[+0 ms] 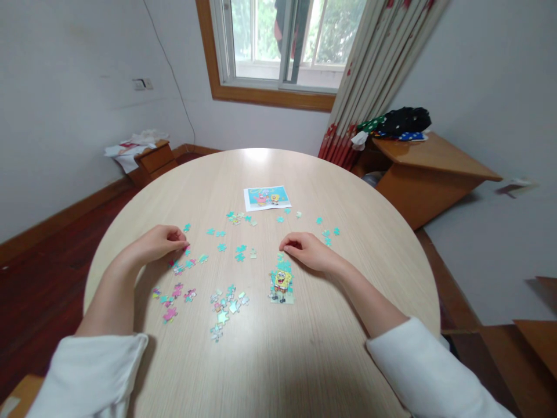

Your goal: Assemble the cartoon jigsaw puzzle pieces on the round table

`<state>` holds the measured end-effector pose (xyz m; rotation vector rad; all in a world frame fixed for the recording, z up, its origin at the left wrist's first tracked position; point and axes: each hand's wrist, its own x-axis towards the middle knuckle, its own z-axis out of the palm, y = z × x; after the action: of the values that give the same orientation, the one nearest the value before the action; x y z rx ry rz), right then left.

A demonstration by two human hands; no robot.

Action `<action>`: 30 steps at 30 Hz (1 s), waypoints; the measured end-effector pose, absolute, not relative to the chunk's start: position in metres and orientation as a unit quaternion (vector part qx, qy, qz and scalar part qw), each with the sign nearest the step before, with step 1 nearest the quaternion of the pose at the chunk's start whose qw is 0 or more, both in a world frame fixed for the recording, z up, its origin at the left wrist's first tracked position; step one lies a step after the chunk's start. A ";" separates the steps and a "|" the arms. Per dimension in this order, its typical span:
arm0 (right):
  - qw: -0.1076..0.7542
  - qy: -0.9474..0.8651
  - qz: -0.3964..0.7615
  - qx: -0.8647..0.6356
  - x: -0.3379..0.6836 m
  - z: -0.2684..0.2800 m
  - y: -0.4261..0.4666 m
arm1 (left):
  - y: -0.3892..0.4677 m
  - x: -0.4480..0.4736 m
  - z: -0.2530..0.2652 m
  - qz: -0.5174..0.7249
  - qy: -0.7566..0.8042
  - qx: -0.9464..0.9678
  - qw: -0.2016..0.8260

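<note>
Tabletop [348, 354] is being used as work area. L hand [159, 241] & R hand [308, 251] are being held w/ grips narrow; whether anything is being pinched can't be told. Cartoon sheet [267, 198] is being kept face-up beyond, prob. for ref.; SpongeBob jigsaw section [282, 283] is being kept nr R hand, loose pcs [223, 317] spread, prob. for easy viewing.

Your sleeves [93, 371] are white, and the bench [339, 360] before you is pale beige with fine streaked grain. You have pink pieces [170, 314] at near left and turquoise pieces [241, 249] farther off. The joined puzzle [282, 283] shows yellow on pale turquoise. Your far picture [267, 198] is blue, white-edged. At far right, the curtain [365, 64] is cream and red; the cloth [404, 121] is black, white-dotted.
</note>
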<state>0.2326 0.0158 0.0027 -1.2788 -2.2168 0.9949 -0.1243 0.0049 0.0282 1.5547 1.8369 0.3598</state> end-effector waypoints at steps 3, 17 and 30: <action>0.195 -0.790 0.357 -0.460 0.233 0.003 0.016 | 0.006 -0.124 0.026 0.139 0.707 0.605 0.339; 0.203 -0.790 0.358 -0.454 0.233 0.004 0.016 | 0.011 -0.123 0.027 0.205 0.779 0.571 0.159; 0.194 -0.790 0.356 -0.459 0.233 0.004 0.014 | 0.015 -0.127 0.018 0.165 0.763 0.598 0.183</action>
<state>0.2326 0.0143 0.0044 -1.2874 -2.2163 0.9981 -0.1272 0.0152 0.0175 1.6865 2.1531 0.4645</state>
